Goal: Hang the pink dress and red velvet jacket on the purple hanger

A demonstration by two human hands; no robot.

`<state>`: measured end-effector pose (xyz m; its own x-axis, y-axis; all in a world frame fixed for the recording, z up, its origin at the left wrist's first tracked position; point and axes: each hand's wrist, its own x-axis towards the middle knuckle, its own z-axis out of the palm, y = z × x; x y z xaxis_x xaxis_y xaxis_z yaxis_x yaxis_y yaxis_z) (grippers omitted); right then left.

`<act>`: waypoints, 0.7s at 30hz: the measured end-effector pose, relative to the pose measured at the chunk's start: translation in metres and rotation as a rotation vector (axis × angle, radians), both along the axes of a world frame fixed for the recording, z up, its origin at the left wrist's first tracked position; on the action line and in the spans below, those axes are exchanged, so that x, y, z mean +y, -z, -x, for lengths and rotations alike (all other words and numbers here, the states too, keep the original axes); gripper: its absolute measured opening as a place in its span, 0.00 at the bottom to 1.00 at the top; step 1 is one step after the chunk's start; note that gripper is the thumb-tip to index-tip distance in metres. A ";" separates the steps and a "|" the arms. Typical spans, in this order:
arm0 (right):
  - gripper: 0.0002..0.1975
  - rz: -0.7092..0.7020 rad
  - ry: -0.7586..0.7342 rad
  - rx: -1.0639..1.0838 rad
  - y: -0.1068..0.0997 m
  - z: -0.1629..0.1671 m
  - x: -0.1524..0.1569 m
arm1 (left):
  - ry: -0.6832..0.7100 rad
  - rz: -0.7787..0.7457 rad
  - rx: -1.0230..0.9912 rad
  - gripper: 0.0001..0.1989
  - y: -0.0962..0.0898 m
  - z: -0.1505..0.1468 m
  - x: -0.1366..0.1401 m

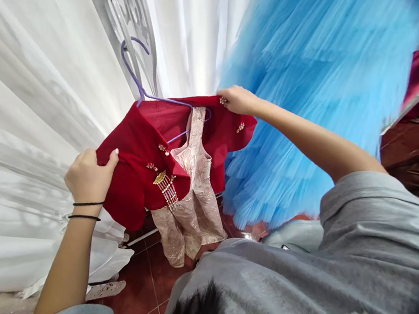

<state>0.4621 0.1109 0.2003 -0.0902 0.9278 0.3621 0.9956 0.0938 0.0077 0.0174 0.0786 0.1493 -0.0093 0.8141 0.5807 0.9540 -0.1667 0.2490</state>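
Note:
A short red velvet jacket (125, 187) hangs open on a purple hanger (133, 74), with a gold tassel brooch (165, 185) on its front. Under it is a pale pink brocade dress (198, 189), one strap showing over the hanger's right side. My left hand (88, 174) grips the jacket's left shoulder, thumb on top and fingers behind the cloth. At the right shoulder, near a small beaded ornament, my right hand (239, 101) pinches the red fabric. Both hands hold the jacket spread wide.
The hanger's hook rests at a grey metal stand (143, 37). White drapery (49, 69) fills the left and back. A large blue tulle gown (297, 64) stands close on the right. Red tiles (136, 308) cover the floor.

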 end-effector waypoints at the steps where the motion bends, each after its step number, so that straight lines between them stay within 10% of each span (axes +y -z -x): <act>1: 0.15 0.025 0.024 0.011 -0.004 0.006 -0.003 | -0.002 0.001 0.002 0.24 0.000 -0.001 -0.002; 6: 0.18 -0.244 0.087 0.164 0.012 0.079 -0.038 | -0.012 0.006 0.056 0.20 -0.003 -0.006 -0.008; 11: 0.16 0.226 0.089 0.174 0.052 0.176 -0.074 | 0.029 -0.045 0.082 0.19 0.004 -0.007 -0.013; 16: 0.18 0.033 0.122 0.296 0.062 0.211 -0.087 | 0.073 -0.065 0.067 0.27 0.009 -0.001 -0.019; 21: 0.16 0.198 0.159 0.383 0.107 0.212 -0.076 | 0.405 -0.194 0.337 0.34 0.005 -0.019 -0.016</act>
<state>0.2500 0.0345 0.0935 0.1643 0.9739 0.1564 0.9254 -0.0973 -0.3663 0.0365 0.0626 0.1441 0.4939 0.5920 0.6369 0.8257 -0.5488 -0.1302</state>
